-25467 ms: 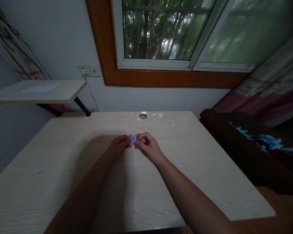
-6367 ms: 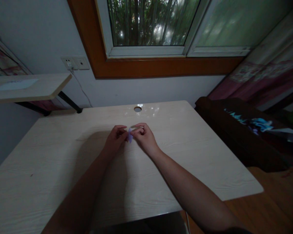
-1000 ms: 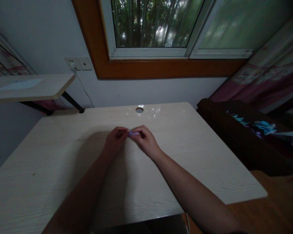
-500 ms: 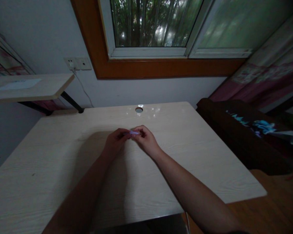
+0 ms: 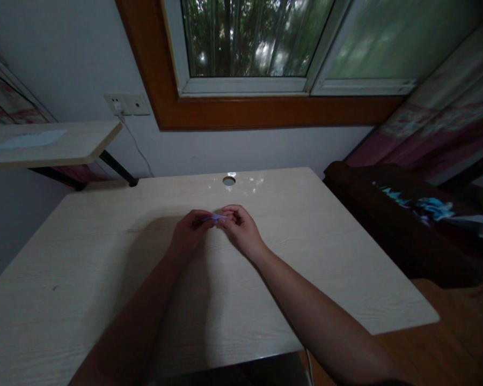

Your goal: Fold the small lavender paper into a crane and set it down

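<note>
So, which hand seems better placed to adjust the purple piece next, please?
Probably the right hand: its fingers look more open by the purple piece, while the left hand pinches its left end.

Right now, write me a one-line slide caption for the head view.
Left hand and right hand hold a small purple piece at a pale desk before a window.

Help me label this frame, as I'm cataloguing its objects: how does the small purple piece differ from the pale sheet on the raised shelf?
Colour: the small purple piece is purple; the pale sheet is whitish.
Size: the purple piece looks much smaller than the sheet, though fingers partly hide it.
Support: the purple piece is held between left hand and right hand; the sheet lies flat on the raised shelf.
Both look thin.
</note>
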`<action>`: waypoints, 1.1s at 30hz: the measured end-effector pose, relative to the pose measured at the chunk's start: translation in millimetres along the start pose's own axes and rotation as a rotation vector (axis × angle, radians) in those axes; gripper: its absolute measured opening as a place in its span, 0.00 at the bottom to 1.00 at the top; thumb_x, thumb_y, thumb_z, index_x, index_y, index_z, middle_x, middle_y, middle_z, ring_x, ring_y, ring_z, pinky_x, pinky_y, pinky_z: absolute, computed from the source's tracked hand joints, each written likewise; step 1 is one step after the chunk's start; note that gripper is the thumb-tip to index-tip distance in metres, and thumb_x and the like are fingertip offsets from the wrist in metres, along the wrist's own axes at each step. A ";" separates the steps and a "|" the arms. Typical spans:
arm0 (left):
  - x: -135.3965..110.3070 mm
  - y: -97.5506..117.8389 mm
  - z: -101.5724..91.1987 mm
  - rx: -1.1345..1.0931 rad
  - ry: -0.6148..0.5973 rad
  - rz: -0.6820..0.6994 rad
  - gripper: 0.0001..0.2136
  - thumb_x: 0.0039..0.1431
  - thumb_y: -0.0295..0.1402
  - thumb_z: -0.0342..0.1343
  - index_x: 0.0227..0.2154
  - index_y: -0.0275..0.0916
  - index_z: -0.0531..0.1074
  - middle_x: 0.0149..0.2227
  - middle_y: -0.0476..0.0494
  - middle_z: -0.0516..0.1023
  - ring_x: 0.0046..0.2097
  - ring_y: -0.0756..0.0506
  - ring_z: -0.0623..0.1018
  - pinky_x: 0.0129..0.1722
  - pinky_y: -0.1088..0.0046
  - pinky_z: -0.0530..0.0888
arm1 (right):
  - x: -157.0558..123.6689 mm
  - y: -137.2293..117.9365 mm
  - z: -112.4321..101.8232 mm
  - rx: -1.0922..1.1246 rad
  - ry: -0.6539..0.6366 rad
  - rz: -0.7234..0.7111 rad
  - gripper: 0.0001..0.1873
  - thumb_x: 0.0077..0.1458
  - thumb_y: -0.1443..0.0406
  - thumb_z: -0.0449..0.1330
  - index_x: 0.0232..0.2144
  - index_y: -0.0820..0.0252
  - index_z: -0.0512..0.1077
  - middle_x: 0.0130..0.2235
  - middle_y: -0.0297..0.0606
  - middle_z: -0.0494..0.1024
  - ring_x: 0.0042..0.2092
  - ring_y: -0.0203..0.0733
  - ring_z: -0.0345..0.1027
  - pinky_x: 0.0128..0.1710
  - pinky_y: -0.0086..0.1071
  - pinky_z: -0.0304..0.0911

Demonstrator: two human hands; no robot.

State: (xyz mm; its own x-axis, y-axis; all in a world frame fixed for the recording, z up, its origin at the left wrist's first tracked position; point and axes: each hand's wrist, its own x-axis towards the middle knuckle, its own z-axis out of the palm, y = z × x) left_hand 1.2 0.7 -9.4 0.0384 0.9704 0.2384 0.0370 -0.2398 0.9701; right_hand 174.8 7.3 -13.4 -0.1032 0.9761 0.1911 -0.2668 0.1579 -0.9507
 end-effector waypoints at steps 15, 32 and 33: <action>-0.1 0.7 2.8 -0.135 -0.049 -0.110 0.15 0.49 0.38 0.67 0.36 0.37 0.71 0.31 0.47 0.80 0.36 0.46 0.82 0.41 0.66 0.78 | -1.0 -0.5 -0.6 -0.056 -0.008 -0.029 0.19 0.49 0.60 0.68 0.44 0.54 0.72 0.36 0.33 0.75 0.34 0.35 0.67 0.37 0.31 0.65; -4.3 -4.4 2.7 -0.006 -0.024 -0.022 0.13 0.52 0.39 0.65 0.35 0.39 0.70 0.32 0.47 0.79 0.34 0.47 0.81 0.38 0.69 0.77 | 0.0 2.0 0.8 0.039 -0.082 0.019 0.22 0.48 0.60 0.69 0.46 0.52 0.69 0.35 0.31 0.74 0.34 0.36 0.72 0.39 0.33 0.69; -4.7 -4.8 3.0 0.001 -0.026 -0.012 0.12 0.52 0.39 0.64 0.35 0.39 0.70 0.32 0.48 0.78 0.34 0.47 0.80 0.39 0.68 0.77 | 0.0 1.9 1.0 0.052 -0.080 0.017 0.22 0.48 0.60 0.69 0.46 0.52 0.69 0.35 0.31 0.74 0.34 0.36 0.72 0.39 0.34 0.69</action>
State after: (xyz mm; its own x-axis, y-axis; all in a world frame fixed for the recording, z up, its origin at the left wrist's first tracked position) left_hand 3.8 -2.8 -15.4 0.0642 0.9722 0.2254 0.0388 -0.2281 0.9729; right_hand 173.3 7.5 -15.0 -0.1841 0.9633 0.1955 -0.3137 0.1309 -0.9405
